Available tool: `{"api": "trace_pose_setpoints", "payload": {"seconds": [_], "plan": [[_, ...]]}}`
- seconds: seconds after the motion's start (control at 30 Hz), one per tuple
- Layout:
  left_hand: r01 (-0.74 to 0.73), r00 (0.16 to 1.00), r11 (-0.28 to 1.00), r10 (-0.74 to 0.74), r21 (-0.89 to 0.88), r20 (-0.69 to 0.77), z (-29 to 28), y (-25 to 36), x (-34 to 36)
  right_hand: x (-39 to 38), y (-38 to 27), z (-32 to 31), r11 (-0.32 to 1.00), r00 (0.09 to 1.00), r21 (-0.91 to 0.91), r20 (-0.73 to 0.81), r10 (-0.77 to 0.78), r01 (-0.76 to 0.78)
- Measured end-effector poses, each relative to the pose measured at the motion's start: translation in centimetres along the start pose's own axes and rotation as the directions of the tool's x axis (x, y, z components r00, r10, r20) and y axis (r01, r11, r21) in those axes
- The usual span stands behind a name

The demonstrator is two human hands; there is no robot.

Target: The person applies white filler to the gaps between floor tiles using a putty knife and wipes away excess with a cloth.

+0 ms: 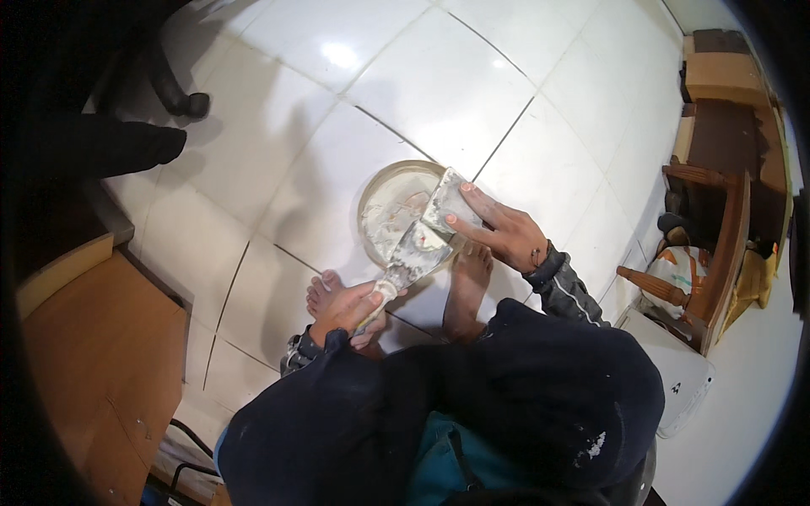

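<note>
A round shallow tub (363,223) with whitish paste smeared inside stands on the tiled floor between my bare feet. My left hand (342,310) is closed round the handle of a putty knife (410,263), whose paste-coated blade points up and right over the tub's near side. In my right hand (509,236) is a flat, rectangular scraper plate (446,201), also streaked with paste, tilted over the tub's right rim. Its lower edge meets or overlaps the knife blade, where a lump of paste sits. The right hand's fingers press along the plate; its thumb is hidden.
Around the tub lies white tiled floor (472,101). A brown wooden panel (101,363) is at lower left, below a dark wheeled chair leg (181,99). Wooden furniture (721,261) holding a white bag (677,270) stands at right, near a white flat-topped object (675,363).
</note>
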State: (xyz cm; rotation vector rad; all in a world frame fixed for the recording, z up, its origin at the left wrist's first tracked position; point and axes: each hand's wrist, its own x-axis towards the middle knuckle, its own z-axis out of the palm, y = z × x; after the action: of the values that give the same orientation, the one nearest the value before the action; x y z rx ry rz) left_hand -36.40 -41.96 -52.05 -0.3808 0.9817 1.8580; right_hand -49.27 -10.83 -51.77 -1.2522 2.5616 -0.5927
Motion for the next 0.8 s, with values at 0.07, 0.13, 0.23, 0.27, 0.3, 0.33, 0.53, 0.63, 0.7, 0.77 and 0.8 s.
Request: {"api": "trace_pose_setpoints", "payload": {"seconds": [0.07, 0.13, 0.23, 0.27, 0.3, 0.33, 0.53, 0.63, 0.7, 0.77, 0.8], "plan": [[-0.031, 0.999, 1.0, 0.031, -0.004, 0.014, -0.3, -0.3, -0.3, -0.1, 0.9, 0.1, 0.995, 0.998, -0.086, -0.034, -0.051, 0.048], [-0.025, 1.0, 1.0, 0.025, -0.008, -0.002, -0.2, 0.0, -0.7, -0.2, 1.7, 0.0, 0.998, 0.995, 0.023, -0.078, 0.056, -0.054], [-0.03, 0.999, 0.997, 0.029, 0.077, 0.019, -0.3, 0.1, -0.2, -0.9, 1.8, 1.1, 0.736, 0.833, 0.64, -0.269, 0.484, -0.221], [-0.027, 1.0, 0.997, 0.027, 0.076, 0.009, -0.6, -0.4, 0.0, -0.7, 1.4, 1.4, 0.37, 0.671, 0.903, -0.137, 0.729, -0.218], [-0.035, 0.999, 0.982, 0.036, 0.187, 0.002, -0.9, -1.1, 0.4, -0.7, 2.3, 1.6, 0.217, 0.648, 0.959, -0.05, 0.76, -0.181], [-0.036, 0.999, 0.97, 0.038, 0.242, -0.004, -1.0, -1.3, 0.4, -0.7, 2.2, 1.5, 0.019, 0.656, 0.996, 0.041, 0.754, -0.084], [-0.071, 0.997, 0.994, 0.072, 0.08, -0.004, -1.6, -2.0, 0.2, 0.2, 2.0, 2.0, -0.289, 0.651, 0.957, 0.202, 0.732, 0.027], [-0.172, 0.98, 0.983, 0.178, 0.069, -0.085, -2.8, -3.6, 0.7, 0.1, 2.5, 2.3, -0.177, 0.662, 0.981, 0.185, 0.727, -0.08], [-0.283, 0.946, 0.956, 0.291, 0.075, -0.144, -3.3, -3.6, 1.2, 0.2, 3.0, 2.2, -0.119, 0.669, 0.983, 0.181, 0.721, -0.138], [-0.358, 0.914, 0.93, 0.368, 0.086, -0.174, -3.9, -3.1, 1.9, 0.3, 3.6, 2.0, 0.332, 0.767, 0.915, -0.04, 0.64, -0.229], [-0.357, 0.896, 0.925, 0.379, 0.133, -0.233, -4.2, -3.0, 2.2, 0.4, 3.8, 2.0, 0.413, 0.782, 0.873, -0.06, 0.621, -0.261]]}}
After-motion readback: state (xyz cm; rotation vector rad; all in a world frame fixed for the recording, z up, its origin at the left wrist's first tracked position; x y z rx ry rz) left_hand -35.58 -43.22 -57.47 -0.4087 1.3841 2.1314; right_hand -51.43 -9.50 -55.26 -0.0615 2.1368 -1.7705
